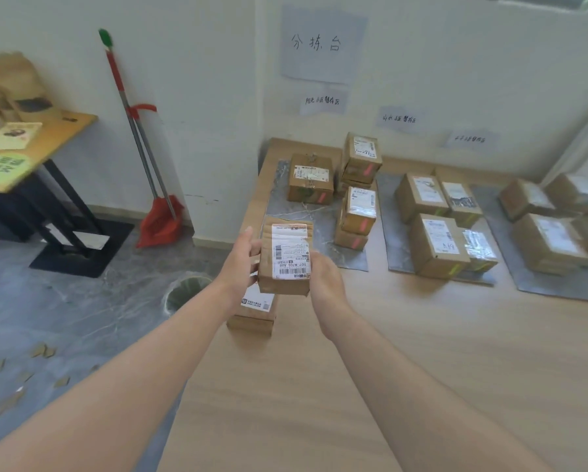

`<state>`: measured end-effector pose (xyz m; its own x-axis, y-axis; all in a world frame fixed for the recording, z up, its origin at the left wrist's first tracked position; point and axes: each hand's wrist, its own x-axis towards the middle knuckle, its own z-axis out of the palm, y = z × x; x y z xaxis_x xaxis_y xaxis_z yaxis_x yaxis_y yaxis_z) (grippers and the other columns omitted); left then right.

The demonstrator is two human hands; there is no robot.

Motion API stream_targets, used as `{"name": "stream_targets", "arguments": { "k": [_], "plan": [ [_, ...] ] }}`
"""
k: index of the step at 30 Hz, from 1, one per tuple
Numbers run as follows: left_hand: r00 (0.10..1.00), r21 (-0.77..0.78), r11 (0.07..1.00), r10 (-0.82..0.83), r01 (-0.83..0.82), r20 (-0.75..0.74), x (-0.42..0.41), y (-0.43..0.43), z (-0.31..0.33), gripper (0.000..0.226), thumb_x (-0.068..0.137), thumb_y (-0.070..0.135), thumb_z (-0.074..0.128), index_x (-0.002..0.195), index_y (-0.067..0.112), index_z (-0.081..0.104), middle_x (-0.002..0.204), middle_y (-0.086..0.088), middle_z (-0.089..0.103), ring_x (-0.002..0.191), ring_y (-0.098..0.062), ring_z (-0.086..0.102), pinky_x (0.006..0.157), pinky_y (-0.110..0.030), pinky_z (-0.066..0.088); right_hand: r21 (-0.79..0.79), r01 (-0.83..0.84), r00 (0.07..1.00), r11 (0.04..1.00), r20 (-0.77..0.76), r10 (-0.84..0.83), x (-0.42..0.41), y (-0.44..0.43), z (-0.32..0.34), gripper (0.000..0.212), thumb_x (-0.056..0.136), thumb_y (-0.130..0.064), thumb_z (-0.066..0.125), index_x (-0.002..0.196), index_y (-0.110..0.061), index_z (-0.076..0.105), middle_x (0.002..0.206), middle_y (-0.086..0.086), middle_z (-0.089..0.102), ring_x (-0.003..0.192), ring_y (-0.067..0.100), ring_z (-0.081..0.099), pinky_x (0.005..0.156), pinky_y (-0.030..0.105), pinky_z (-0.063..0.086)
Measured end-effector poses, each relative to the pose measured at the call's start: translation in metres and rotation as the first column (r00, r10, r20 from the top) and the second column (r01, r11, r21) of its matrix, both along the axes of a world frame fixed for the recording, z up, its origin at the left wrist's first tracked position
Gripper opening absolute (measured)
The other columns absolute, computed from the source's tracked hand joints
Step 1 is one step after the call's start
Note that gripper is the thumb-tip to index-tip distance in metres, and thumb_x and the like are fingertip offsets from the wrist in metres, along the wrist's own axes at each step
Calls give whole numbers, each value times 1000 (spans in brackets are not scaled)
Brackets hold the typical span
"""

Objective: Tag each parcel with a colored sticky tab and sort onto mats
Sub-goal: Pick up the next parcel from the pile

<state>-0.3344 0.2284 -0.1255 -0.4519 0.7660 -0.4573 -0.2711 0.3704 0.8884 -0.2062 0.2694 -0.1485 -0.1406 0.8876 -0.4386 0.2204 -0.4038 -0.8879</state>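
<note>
Three mats (285, 209) carry boxes (311, 178); one box (251, 315) lies below the held parcel (287, 257).

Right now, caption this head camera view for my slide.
Left hand and right hand grip a labelled parcel above the wooden table; sorted parcels sit on grey mats beyond.

Held parcel (287, 257) above second parcel (253, 313) on table (319, 386), mats (282, 206) behind, bin (187, 292) seemingly on floor left.

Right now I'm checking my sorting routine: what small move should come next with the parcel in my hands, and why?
Probably tag it before placing: the brown cardboard parcel held in left hand and right hand shows no coloured tab, while boxes on the leftmost grey mat carry pink tabs.
</note>
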Motion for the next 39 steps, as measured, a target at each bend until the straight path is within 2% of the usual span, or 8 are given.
{"name": "stream_targets", "arguments": {
  "k": [4, 11, 14, 17, 19, 23, 32, 39],
  "plan": [
    [995, 8, 996, -89, 89, -33, 34, 11, 13, 52, 107, 52, 22, 91, 29, 66, 71, 23, 72, 91, -11, 64, 86, -32, 47, 32, 56, 997, 998, -45, -55, 41, 6, 16, 39, 100, -45, 40, 112, -23, 69, 105, -6, 74, 92, 13, 64, 72, 28, 43],
    [984, 51, 984, -170, 173, -58, 129, 26, 24, 56, 106, 55, 19, 94, 27, 66, 74, 22, 74, 93, -12, 67, 86, -32, 50, 109, 131, 991, 985, -52, -126, 136, 19, 18, 42, 91, -44, 40, 104, -17, 70, 101, -4, 75, 89, 13, 64, 73, 29, 45],
    [982, 63, 980, -185, 188, -43, 174, 29, 19, 63, 104, 61, 17, 100, 25, 69, 92, 14, 77, 94, -13, 71, 88, -35, 52, 142, 207, 978, 968, -64, -200, 187, 21, 9, 35, 97, -43, 44, 101, -20, 69, 99, -7, 73, 96, 12, 66, 83, 33, 51],
    [982, 61, 981, -181, 183, -47, 222, 30, 19, 60, 105, 58, 17, 94, 26, 66, 81, 17, 75, 89, -9, 68, 84, -31, 51, 176, 210, 977, 962, -79, -199, 234, 24, 2, 32, 96, -46, 43, 99, -26, 68, 100, -7, 74, 101, 14, 67, 95, 41, 53],
    [981, 54, 980, -189, 191, -40, 253, 35, 17, 60, 104, 59, 18, 98, 24, 65, 96, 14, 72, 93, -10, 66, 80, -31, 50, 186, 176, 984, 967, -73, -165, 264, 25, 0, 38, 90, -49, 39, 99, -27, 68, 100, -8, 74, 102, 16, 67, 96, 44, 53],
    [986, 18, 986, -168, 168, -6, 309, 42, 12, 75, 100, 69, 21, 138, 14, 54, 132, 2, 62, 110, -20, 64, 90, -38, 50, 179, 130, 991, 975, -60, -122, 328, 32, -7, 44, 90, -50, 37, 101, -24, 71, 98, -8, 76, 99, 16, 68, 95, 44, 54],
    [987, -17, 989, -147, 148, 60, 398, 65, -10, 71, 98, 70, 24, 140, 20, 53, 127, 3, 65, 109, -24, 64, 82, -38, 51, 133, 177, 984, 975, -50, -171, 420, 55, -30, 38, 94, -42, 39, 93, -23, 71, 94, -5, 76, 97, 17, 69, 93, 42, 54],
    [981, -105, 979, -167, 177, 96, 417, 95, -46, 73, 99, 68, 26, 142, 15, 50, 129, -1, 62, 109, -25, 62, 92, -42, 49, 65, 239, 970, 969, 32, -241, 442, 77, -64, 36, 91, -40, 39, 96, -25, 71, 95, -11, 71, 97, 15, 66, 94, 44, 54]
  ]
}}
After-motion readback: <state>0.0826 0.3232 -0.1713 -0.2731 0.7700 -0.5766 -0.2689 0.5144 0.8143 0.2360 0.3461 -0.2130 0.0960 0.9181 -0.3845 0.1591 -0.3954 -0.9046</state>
